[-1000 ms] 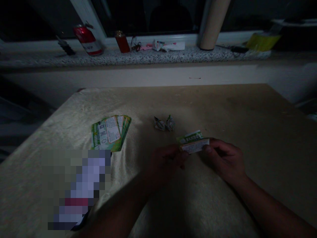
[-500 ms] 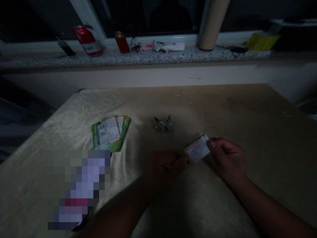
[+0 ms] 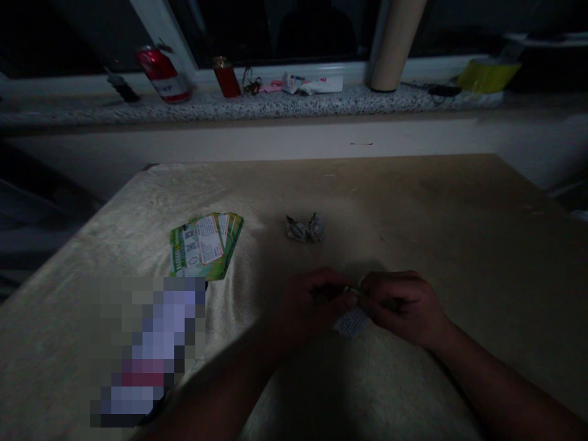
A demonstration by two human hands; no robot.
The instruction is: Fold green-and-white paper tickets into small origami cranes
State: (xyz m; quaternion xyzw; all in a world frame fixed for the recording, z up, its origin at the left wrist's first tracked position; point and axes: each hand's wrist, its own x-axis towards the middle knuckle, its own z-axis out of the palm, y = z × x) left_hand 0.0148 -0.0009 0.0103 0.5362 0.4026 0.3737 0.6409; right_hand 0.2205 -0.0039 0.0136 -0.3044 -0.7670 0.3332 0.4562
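Observation:
My left hand and my right hand meet over the table, fingertips close together. Both pinch the top edge of a small flat printed packet, its white text side hanging below the fingers. Its upper part is hidden by the fingers. Beyond my hands lie two small crumpled wrappers, side by side. To the left a fan of green printed packets lies on the table, overlapping, with text panels and square codes.
A pixelated long object lies at the table's left front. On the speckled sill stand a red can, a red lighter-like container, a cardboard tube and a yellow item. The cloth-covered table reaches the wall.
My right hand has moved left and closer to my left hand. The packet has turned from lying stretched between them to hanging below, its top edge pinched by both.

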